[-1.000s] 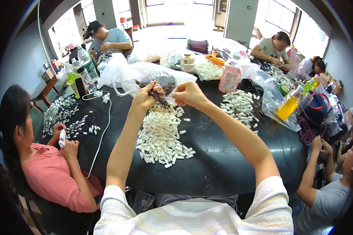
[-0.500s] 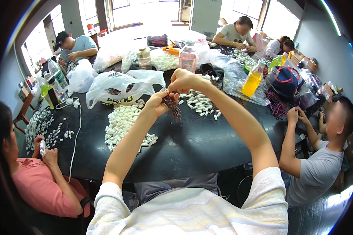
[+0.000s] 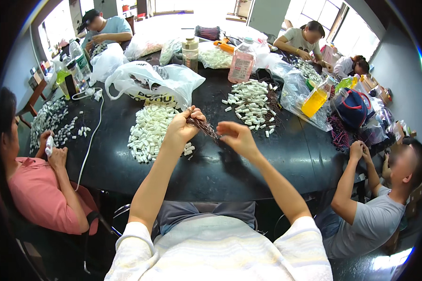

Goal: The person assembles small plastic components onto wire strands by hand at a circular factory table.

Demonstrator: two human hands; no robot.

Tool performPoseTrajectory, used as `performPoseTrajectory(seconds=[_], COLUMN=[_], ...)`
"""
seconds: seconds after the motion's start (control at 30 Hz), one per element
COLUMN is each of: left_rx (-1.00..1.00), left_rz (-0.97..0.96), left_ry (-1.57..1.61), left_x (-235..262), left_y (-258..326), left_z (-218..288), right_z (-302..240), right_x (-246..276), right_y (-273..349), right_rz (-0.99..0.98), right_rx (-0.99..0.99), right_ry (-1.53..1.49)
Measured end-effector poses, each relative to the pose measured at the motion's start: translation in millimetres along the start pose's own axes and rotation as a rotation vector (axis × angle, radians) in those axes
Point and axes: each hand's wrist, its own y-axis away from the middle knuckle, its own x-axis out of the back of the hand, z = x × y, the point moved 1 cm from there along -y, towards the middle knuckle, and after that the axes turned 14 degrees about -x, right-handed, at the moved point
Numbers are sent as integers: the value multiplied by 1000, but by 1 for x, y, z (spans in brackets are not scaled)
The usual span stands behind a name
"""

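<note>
My left hand is closed round a bundle of thin dark brown wires, which slants down to the right out of the fist. Close to the loose ends of the bundle is my right hand, its fingers stretched and apart, with nothing visible in them. Below and left of the left hand lies a heap of small white plastic connectors. Beyond the right hand a second pile of white pieces has brown wires attached or mixed in; which, I cannot tell.
A white plastic bag sits behind the left heap. Bottles stand farther back, including a pink-labelled one; a yellow drink bottle leans at the right. A white cable crosses the black table. Co-workers sit around it.
My right hand has come down from above the left hand to the bundle's loose end, and its fingers have spread. The bundle has swung from hanging down to slanting right. The view has shifted.
</note>
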Motion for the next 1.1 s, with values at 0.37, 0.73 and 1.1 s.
performPoseTrajectory(seconds=[0.37, 0.73, 1.1], left_rx=[-23, -515, -632], left_rz=[-149, -255, -181], left_ry=[261, -135, -1061], left_x=[0, 16, 31], left_y=[20, 31, 50], left_z=[-46, -73, -84], right_z=[-18, -42, -48], right_x=[-62, -72, -50], right_y=[27, -10, 2], right_rz=[-88, 66, 194], right_rx=[-40, 84, 28], right_ry=[-694, -922, -1059])
